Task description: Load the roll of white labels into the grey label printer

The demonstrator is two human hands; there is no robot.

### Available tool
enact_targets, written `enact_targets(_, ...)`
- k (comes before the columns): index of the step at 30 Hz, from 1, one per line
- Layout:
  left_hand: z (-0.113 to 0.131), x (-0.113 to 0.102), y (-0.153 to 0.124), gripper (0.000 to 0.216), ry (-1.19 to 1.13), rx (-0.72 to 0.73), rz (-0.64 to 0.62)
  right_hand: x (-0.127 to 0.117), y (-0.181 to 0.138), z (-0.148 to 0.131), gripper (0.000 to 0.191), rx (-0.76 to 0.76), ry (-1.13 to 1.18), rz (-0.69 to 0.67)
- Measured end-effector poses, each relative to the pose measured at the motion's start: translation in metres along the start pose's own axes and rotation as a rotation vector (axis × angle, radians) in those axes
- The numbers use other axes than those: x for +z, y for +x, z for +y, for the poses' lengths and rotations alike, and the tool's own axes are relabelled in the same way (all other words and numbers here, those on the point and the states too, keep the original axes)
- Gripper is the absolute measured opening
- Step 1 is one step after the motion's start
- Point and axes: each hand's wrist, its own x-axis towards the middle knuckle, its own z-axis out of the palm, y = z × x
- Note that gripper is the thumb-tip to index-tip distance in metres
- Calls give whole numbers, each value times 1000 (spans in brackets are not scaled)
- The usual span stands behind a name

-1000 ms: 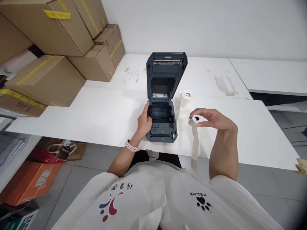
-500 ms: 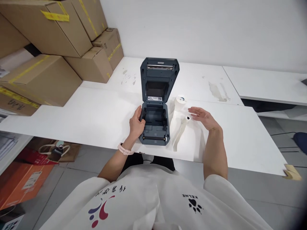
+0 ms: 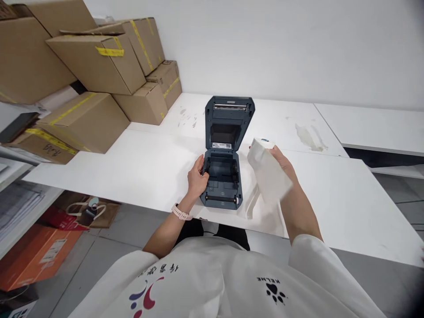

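A dark grey label printer (image 3: pixel 222 176) stands open on the white table (image 3: pixel 132 168), its lid (image 3: pixel 229 121) raised. My left hand (image 3: pixel 197 180) grips the printer's left side, fingers curled on its edge. My right hand (image 3: pixel 281 161) is closed on a white paper roll (image 3: pixel 261 148) lifted just right of the printer, and a loose sheet from the roll hangs down over my wrist. A thin paper strip (image 3: pixel 252 203) from a smaller roll lies on the table below it.
Stacked cardboard boxes (image 3: pixel 89 84) with yellow tape fill the table's back left. A second white table (image 3: pixel 374 128) adjoins at the right. Under the table on the left are an orange box (image 3: pixel 36 254) and a bag (image 3: pixel 88 210).
My right hand set down the small roll with its strip, then reached back and picked up the larger white roll. My left hand stayed on the printer.
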Motion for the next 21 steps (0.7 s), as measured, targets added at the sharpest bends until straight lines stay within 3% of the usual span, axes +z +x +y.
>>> enact_targets(4,-4,0,1,83,-19,20,-5,26,-5,-59,72,-107,-71,-211)
enact_targets(7,-4,0,1,85,-28,16,0,64,1,-98,69,-221,-472,-461)
enact_targets(9,-3,0,1,86,-30,7,3,92,4,-110,62,-236,-789,-537)
enact_targets(11,-2,0,1,86,-22,-2,1,115,8,-108,60,-199,-1016,-557)
enact_targets(14,-1,1,0,86,5,0,-1,136,14,-91,66,-123,-1162,-567)
enact_targets(18,-4,0,0,85,11,3,-11,140,13,-76,68,-65,-1187,-573)
enact_targets(21,-6,0,0,84,6,22,-19,132,-10,-78,63,-152,-1123,-489)
